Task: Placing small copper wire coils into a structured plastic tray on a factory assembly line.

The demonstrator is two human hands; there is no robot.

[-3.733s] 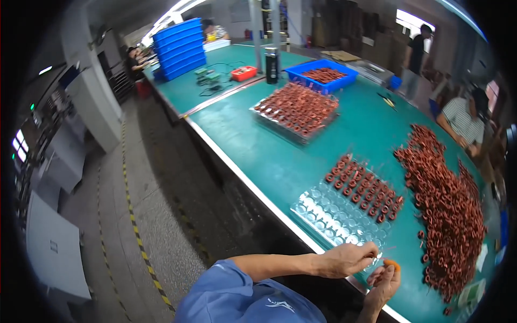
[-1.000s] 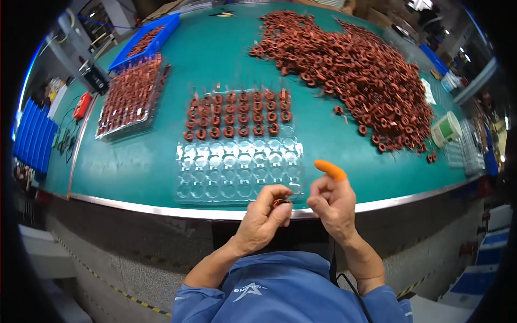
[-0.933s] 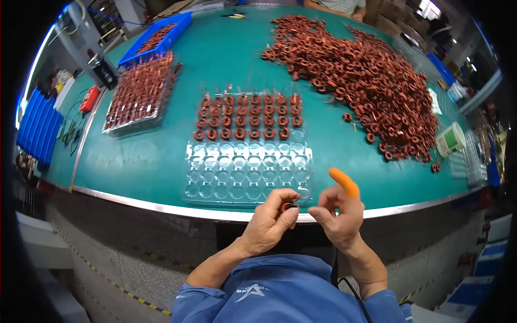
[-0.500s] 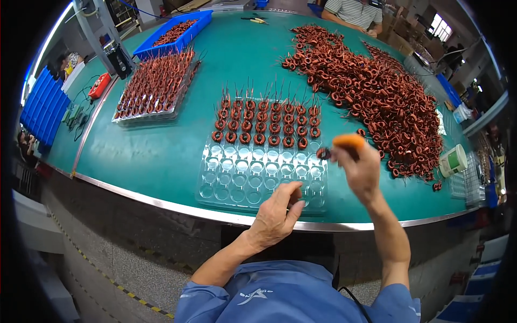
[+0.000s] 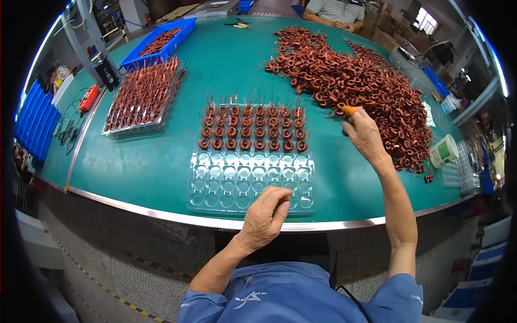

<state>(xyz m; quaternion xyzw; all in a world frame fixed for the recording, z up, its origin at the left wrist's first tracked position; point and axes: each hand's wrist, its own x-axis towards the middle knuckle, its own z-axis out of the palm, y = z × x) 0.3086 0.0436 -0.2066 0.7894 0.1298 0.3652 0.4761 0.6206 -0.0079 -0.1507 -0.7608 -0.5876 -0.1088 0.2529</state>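
Observation:
My right hand [image 5: 367, 134] is at the near-left edge of a large heap of copper-wound ring coils [image 5: 371, 91]. An orange finger cot [image 5: 349, 110] covers one fingertip. Its thumb and that finger are apart, with no coil visibly held between them. My left hand [image 5: 264, 214] hovers over the near edge of a clear plastic tray [image 5: 196, 185], fingers loosely curled together and nothing seen in them. The tray's far rows hold upright ring coils [image 5: 245, 144] with thin wire leads sticking up; its nearer round pockets are bare.
A filled coil tray [image 5: 140, 102] stands on the left, before a blue bin [image 5: 180, 40] of coils. A white tub [image 5: 444, 151] lies tilted beside the heap. Pliers [image 5: 238, 25] rest at the far edge. Across the green table [image 5: 134, 167] sits another person [image 5: 336, 15].
My right hand has left the tray, where it held a coil, and moved up to the heap. A coil now fills the right end of the tray's nearest occupied row. My left hand remains near the tray.

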